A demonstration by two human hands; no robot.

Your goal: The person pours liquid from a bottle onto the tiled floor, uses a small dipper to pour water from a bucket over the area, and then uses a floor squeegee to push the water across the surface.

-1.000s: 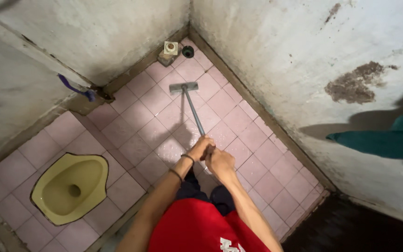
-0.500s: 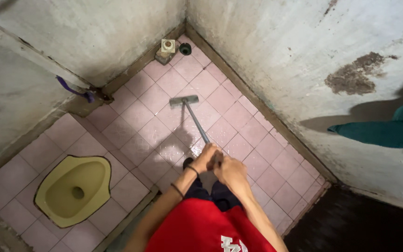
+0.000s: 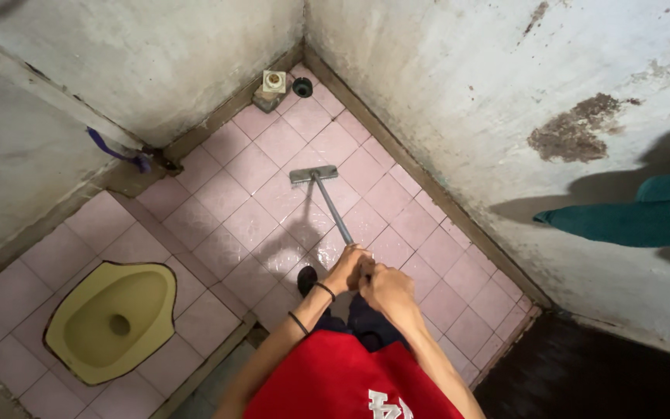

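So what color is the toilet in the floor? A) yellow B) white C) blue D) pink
A: the squat toilet set into the pink floor tiles is yellow, off to the left of the long-handled brush that both hands hold.

Lighting dim and even, sourced above and behind the hands [image 3: 366, 279]. Soft shadow falls on wet tiles [image 3: 273, 194] just beyond them, faint glare beside it. Focus sharp; wide-angle bending at edges.

Our hands: left hand [image 3: 348, 269] and right hand [image 3: 385, 289] grip the scrubber handle [image 3: 333, 211].
Scrubber head [image 3: 313, 174]: on our pink tiled floor [image 3: 234, 194].
Squat toilet [image 3: 112, 320]: yellow, lower left.
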